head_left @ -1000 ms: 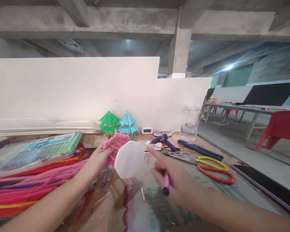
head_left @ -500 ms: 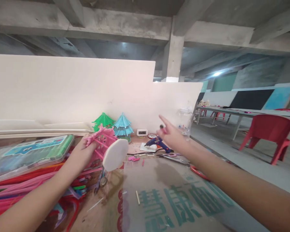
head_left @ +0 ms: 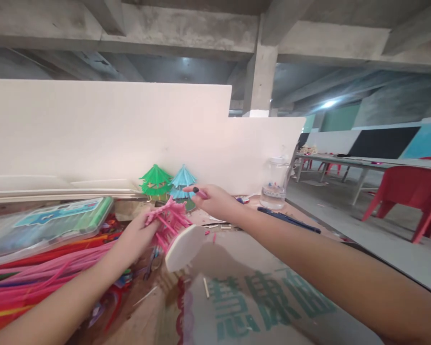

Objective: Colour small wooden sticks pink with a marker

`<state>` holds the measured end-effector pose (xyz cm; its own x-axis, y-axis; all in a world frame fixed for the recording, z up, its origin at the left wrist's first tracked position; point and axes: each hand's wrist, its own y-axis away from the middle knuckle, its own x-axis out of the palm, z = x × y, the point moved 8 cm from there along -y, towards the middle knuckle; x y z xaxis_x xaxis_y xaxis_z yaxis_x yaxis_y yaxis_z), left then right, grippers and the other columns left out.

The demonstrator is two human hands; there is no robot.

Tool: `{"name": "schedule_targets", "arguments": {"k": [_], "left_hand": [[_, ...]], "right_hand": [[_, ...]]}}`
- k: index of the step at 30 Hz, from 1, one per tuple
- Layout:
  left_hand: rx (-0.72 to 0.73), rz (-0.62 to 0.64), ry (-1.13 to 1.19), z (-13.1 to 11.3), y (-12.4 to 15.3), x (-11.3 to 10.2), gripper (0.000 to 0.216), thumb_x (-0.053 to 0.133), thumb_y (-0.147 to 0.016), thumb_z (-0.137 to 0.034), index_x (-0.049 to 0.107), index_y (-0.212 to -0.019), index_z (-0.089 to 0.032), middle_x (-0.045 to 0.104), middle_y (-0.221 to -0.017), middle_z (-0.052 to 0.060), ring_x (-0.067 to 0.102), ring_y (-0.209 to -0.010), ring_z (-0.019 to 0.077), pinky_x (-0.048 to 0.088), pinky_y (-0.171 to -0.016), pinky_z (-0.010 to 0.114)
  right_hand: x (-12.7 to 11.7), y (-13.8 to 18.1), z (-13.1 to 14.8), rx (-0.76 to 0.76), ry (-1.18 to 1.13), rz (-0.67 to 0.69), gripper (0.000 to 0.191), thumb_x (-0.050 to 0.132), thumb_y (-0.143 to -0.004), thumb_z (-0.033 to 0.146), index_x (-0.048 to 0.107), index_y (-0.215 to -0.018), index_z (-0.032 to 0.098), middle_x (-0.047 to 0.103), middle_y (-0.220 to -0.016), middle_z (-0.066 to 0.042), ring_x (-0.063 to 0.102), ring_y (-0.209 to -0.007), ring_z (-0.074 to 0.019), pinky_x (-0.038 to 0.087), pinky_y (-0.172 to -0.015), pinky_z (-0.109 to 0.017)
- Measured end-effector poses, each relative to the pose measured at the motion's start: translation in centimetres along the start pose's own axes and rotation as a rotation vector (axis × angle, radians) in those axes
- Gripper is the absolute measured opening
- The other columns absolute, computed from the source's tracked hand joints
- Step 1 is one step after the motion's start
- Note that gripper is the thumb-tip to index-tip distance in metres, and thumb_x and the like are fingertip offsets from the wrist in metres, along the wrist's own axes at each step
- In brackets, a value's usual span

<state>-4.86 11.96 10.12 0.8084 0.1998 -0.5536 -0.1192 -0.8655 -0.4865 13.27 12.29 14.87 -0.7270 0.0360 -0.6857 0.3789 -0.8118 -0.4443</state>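
My left hand (head_left: 139, 235) is closed around the roof end of a pink model pavilion (head_left: 170, 218) with thin posts. The model is tilted on its side above the table, its white base plate (head_left: 185, 247) facing right and towards me. My right hand (head_left: 215, 199) is closed on a short pink-purple pen (head_left: 201, 193) with a dark end, index finger stretched out to the left. It hovers just above and right of the pink model, in front of a light blue model pavilion (head_left: 183, 179). A green model pavilion (head_left: 155, 179) stands left of the blue one.
Pink and red fuzzy craft stems (head_left: 50, 268) and a clear plastic case (head_left: 57, 227) lie on the left. A clear jar (head_left: 274, 184) stands back right, near a long dark blue tool (head_left: 290, 220). A white board (head_left: 111, 129) closes off the back; a small stick (head_left: 206, 287) lies in front.
My right hand has swung left with the pen, close to the pink model, and now covers the small clock. My left hand has shifted slightly right and down with the model.
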Motion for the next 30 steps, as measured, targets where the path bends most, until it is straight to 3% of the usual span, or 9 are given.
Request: {"name": "schedule_targets", "arguments": {"k": [3,5,8,12,16,20,25,28,30], "left_hand": [[0.068,-0.085,-0.158,-0.7,0.2,-1.4,0.030,0.043,-0.080,-0.044,0.055,-0.092,-0.019,0.062,-0.086,0.005,0.060,-0.082,0.0248,0.049,-0.074,0.037],[0.206,-0.114,-0.278,-1.9,0.4,-1.8,0.027,0.042,-0.083,-0.033,0.053,-0.102,-0.018,0.061,-0.110,0.010,0.058,-0.105,0.0271,0.046,-0.091,0.041],[0.370,-0.086,-0.487,-2.8,0.7,-0.6,0.028,0.043,-0.080,-0.015,0.051,-0.106,-0.018,0.054,-0.127,0.014,0.050,-0.122,0.0272,0.041,-0.102,0.042],[0.474,0.004,-0.648,-2.9,0.4,2.0,0.036,0.047,-0.076,-0.007,0.053,-0.110,-0.018,0.054,-0.127,0.015,0.053,-0.119,0.0280,0.044,-0.100,0.043],[0.497,0.044,-0.658,-3.2,0.3,2.9,0.038,0.054,-0.076,-0.012,0.053,-0.114,-0.017,0.059,-0.120,0.013,0.054,-0.116,0.0292,0.044,-0.100,0.044],[0.546,0.100,-0.665,-4.0,1.5,2.9,0.051,0.057,-0.078,-0.020,0.046,-0.128,-0.013,0.053,-0.131,0.016,0.049,-0.123,0.0294,0.040,-0.105,0.044],[0.614,0.086,-0.730,-6.1,4.4,2.7,0.062,0.060,-0.083,-0.032,0.039,-0.138,-0.015,0.044,-0.141,0.017,0.037,-0.133,0.0343,0.030,-0.111,0.050],[0.625,0.087,-0.674,-7.6,6.4,3.7,0.034,0.052,-0.091,-0.033,0.056,-0.120,-0.018,0.060,-0.117,0.013,0.054,-0.112,0.0302,0.042,-0.097,0.045],[0.546,0.225,-0.589,-7.4,7.4,5.5,0.032,0.058,-0.087,-0.041,0.061,-0.110,-0.019,0.063,-0.102,0.009,0.058,-0.099,0.0280,0.048,-0.086,0.041]], "right_hand": [[0.0,2.2,0.9,-0.110,0.046,-0.105,0.040,0.050,-0.084,0.013,0.066,-0.120,0.018,0.058,-0.066,0.002,0.041,-0.054,-0.0104,0.033,-0.056,-0.023],[1.1,4.9,1.0,-0.190,0.048,-0.056,0.037,0.049,-0.084,0.011,0.069,-0.113,0.019,0.067,-0.079,-0.002,0.046,-0.058,-0.0111,0.037,-0.059,-0.023],[2.7,8.7,0.1,-0.197,0.009,0.031,0.026,0.048,-0.089,0.019,0.071,-0.101,0.020,0.071,-0.084,-0.004,0.054,-0.061,-0.0127,0.042,-0.060,-0.024],[2.9,10.9,-0.9,-0.142,-0.148,-0.009,0.030,0.041,-0.096,0.035,0.067,-0.095,0.020,0.070,-0.095,-0.007,0.063,-0.086,-0.0184,0.049,-0.071,-0.029],[3.2,11.3,-2.7,0.055,-0.304,-0.022,0.052,0.030,-0.094,0.060,0.061,-0.087,0.020,0.062,-0.081,-0.004,0.058,-0.071,-0.0160,0.048,-0.062,-0.028],[4.4,11.6,-4.2,0.183,-0.384,0.080,0.062,0.026,-0.092,0.067,0.059,-0.075,0.018,0.047,-0.055,0.002,0.046,-0.052,-0.0130,0.039,-0.053,-0.026],[5.0,11.6,-5.5,0.229,-0.428,0.086,0.038,0.049,-0.087,0.052,0.061,-0.076,0.017,0.050,-0.057,0.002,0.049,-0.055,-0.0127,0.037,-0.054,-0.025],[5.2,11.5,-6.0,0.269,-0.517,0.051,0.023,0.060,-0.079,0.040,0.058,-0.074,0.018,0.052,-0.062,0.003,0.050,-0.054,-0.0111,0.038,-0.052,-0.024],[5.5,11.6,-6.2,0.286,-0.577,0.041,0.020,0.059,-0.078,0.037,0.054,-0.073,0.019,0.051,-0.058,0.005,0.049,-0.051,-0.0107,0.040,-0.051,-0.024]]}}
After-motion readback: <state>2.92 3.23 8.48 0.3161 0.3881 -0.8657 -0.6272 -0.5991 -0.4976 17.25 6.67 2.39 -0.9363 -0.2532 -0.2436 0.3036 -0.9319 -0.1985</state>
